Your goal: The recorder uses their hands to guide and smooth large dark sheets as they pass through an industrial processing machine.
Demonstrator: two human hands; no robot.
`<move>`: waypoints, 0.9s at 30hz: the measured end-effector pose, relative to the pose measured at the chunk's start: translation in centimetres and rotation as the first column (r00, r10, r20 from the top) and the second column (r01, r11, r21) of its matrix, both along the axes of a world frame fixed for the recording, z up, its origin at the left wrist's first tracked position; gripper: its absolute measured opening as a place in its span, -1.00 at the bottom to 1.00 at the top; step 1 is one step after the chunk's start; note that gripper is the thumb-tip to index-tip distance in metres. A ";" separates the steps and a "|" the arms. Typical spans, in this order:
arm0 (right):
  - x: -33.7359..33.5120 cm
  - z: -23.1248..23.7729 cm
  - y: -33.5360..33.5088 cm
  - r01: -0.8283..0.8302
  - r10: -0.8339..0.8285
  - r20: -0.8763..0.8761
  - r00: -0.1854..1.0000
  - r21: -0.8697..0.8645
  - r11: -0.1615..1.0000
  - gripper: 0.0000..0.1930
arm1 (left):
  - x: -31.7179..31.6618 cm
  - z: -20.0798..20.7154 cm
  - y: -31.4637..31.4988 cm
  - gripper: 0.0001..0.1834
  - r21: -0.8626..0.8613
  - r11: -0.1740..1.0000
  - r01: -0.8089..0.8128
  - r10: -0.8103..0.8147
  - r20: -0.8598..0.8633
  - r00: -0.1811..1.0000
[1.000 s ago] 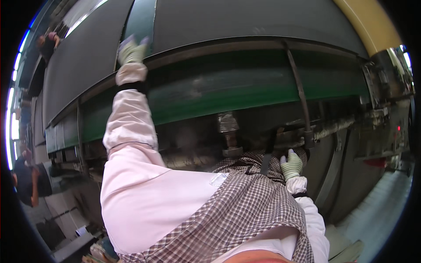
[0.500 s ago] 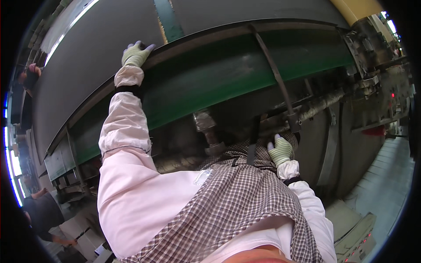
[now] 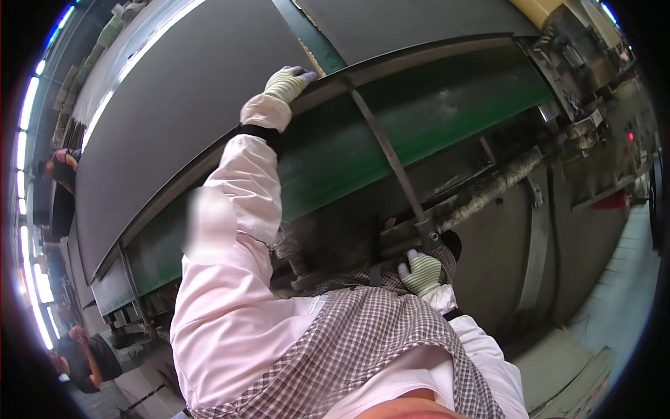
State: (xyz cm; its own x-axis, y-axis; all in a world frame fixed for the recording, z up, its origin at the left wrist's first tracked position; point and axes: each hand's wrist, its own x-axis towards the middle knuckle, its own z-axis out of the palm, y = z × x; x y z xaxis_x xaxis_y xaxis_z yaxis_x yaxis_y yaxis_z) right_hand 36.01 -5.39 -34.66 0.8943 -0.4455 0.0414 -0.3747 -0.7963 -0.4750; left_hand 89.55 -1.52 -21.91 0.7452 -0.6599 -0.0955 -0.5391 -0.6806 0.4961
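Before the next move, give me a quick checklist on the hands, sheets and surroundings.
1. Both hands gloved: ok; left hand and right hand wear striped gloves.
2. Left hand at the near edge of the left dark sheet: ok; how firmly it presses, cannot tell.
3. Sheets apart: ok; a green strip shows between it and the right dark sheet.
4. Left hand apart from the yellow cylinder: ok.
5. Right hand empty: cannot tell; it is by the checked apron.
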 end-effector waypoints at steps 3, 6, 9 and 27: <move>-0.2 0.6 -1.0 0.059 -0.059 0.019 0.998 -0.005 0.998 -0.75 | 0.4 1.7 2.3 -0.53 -0.394 0.909 -0.135 0.043 -0.232 0.972; -0.6 0.4 -1.5 0.118 -0.117 0.041 0.992 -0.014 0.993 -0.73 | 1.4 1.3 18.4 -0.45 0.331 0.900 -0.284 -0.015 0.673 0.739; 0.1 1.1 -1.6 0.016 -0.016 0.045 0.999 -0.004 1.000 -0.72 | 6.3 -1.5 27.5 -0.36 0.223 0.666 -0.712 0.651 0.292 0.700; -0.7 1.0 -1.8 -0.001 0.000 0.014 1.000 0.067 0.998 -0.69 | -1.2 0.1 -2.3 -0.52 0.138 0.990 -0.015 -0.025 0.284 0.958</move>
State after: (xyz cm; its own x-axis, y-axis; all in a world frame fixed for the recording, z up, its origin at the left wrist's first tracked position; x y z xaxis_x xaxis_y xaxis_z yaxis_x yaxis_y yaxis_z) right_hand 35.27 -7.17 -33.70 0.8940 -0.4474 0.0235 -0.3676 -0.7625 -0.5325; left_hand 88.31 -3.79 -21.83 0.7512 -0.6594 0.0300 -0.6481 -0.7281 0.2234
